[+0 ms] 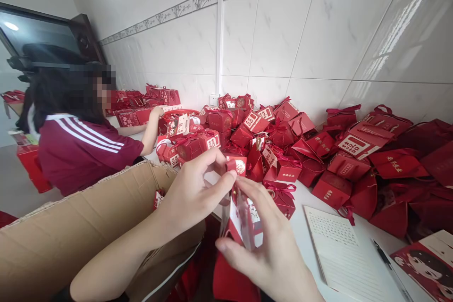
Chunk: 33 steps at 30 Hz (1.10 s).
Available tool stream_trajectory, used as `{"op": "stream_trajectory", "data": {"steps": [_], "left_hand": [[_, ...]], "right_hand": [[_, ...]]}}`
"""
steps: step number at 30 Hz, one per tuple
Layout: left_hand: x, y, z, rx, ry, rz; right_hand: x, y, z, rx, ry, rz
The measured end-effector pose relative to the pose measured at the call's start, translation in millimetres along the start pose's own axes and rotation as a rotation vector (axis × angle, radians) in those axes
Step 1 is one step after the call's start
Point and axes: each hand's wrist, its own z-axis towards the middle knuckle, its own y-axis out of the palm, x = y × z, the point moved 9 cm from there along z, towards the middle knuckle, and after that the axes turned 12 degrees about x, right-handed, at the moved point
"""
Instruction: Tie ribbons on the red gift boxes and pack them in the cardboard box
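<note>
Just below frame ctr, both hands hold 1 small red-and-white gift box: left hand grip pinching its top, right hand grip clasping its side. Pile of red boxes behind on table; cardboard carton lower left; notebook lower right.

Many red boxes, one notebook, one pen

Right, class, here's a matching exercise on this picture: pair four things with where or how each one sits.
Things: 1 notebook; 2 pen; 3 carton; 4 small box.
Places: a between left hand and right hand; b lower left, flaps open; c lying open, lined page showing; d along the notebook's right edge.
Pairs: 1-c; 2-d; 3-b; 4-a.
</note>
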Motion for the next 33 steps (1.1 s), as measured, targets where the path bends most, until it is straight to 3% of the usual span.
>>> {"op": "stream_trajectory", "data": {"steps": [3, 6, 11, 13, 15, 18, 21, 28, 33], "left_hand": [[-0.3, -9.2, 4.8, 0.039, 0.003, 0.019], [3.7, -18.9, 12.8, 0.075, 0.056, 0.050], [17.0, -46.5, 23.8, 0.202, 0.286, 0.161], [14.4, -46.7, 23.5, 0.143, 0.324, 0.221], [2.8, -39.6, 21.3, 0.013, 0.264, 0.238], [-15.5, -32.8, 16.0, -0.104, 0.133, 0.190], [-25.2, -35.5, 14.1, -0.097, 0.079, 0.118], [-24.5, -59.0, 7.3, 0.080, 0.140, 0.068], [-16.2, -57.1, -2.1, 0.034, 0.184, 0.063]], "right_hand": [[3.5, 4.8, 4.7, -0.057, 0.100, 0.101], [17.4, 7.0, 11.7, -0.001, 0.203, 0.131], [53.0, 23.9, 21.3, 0.045, 0.424, 0.260], [60.7, 32.8, 23.4, 0.013, 0.475, 0.302], [63.5, 41.0, 24.9, -0.024, 0.499, 0.337], [60.1, 50.5, 28.3, -0.055, 0.475, 0.381], [51.5, 55.2, 32.9, -0.057, 0.392, 0.379], [24.1, 58.5, 38.4, -0.072, 0.139, 0.300], [17.3, 57.2, 37.6, -0.081, 0.091, 0.304]]}}
